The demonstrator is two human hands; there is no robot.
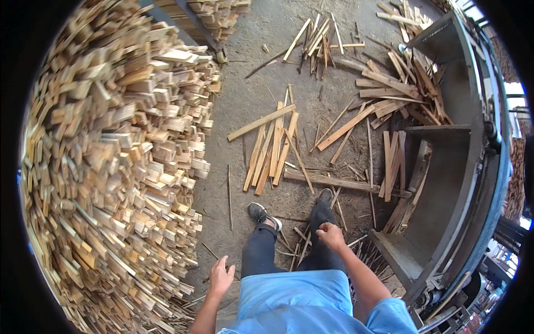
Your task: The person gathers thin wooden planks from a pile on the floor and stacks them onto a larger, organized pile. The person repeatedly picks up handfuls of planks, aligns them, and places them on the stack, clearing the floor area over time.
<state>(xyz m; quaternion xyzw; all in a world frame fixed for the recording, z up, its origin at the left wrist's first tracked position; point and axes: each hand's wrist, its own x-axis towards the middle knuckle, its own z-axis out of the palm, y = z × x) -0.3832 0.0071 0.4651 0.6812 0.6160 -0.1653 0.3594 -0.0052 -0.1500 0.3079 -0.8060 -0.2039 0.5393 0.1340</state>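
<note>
My left hand hangs free beside my left leg with fingers apart and nothing in it, close to the foot of a tall stack of cut wood pieces. My right hand is loosely curled into a fist above my right knee, holding nothing that I can see. Both feet stand on the dusty floor in dark shoes. Just ahead of my feet lies a bundle of thin wooden slats and a longer plank lying crosswise.
A grey metal machine with a chute runs along the right side. More loose slats are heaped at its upper end and others lie scattered farther off. Splinters litter the floor around my feet.
</note>
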